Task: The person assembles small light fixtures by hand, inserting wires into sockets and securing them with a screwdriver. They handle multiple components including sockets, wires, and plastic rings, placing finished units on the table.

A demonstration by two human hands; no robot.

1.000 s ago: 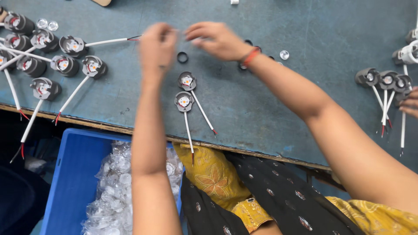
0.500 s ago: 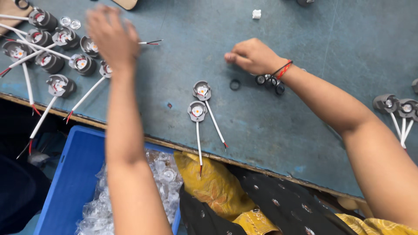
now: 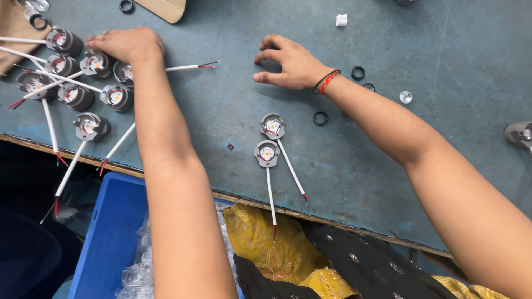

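My left hand lies palm down on a cluster of small grey lamp units with white wires at the table's left. Its wrist covers one unit, whose white wire runs out to the right; I cannot see whether the fingers grip it. My right hand, with a red and black wrist band, rests near the middle with fingers spread and bent, fingertips on the blue-grey table, nothing visible in it. Two more lamp units lie side by side below it, their wires hanging over the front edge.
Black rubber rings and a clear lens lie by my right forearm. Farther off are a white plastic piece, a cardboard corner and a grey lamp body. A blue crate of clear bags stands below the table edge.
My left hand has swung left from the middle and come down on the lamp cluster, the wired unit with it. My right hand has slid left, away from the black rings.
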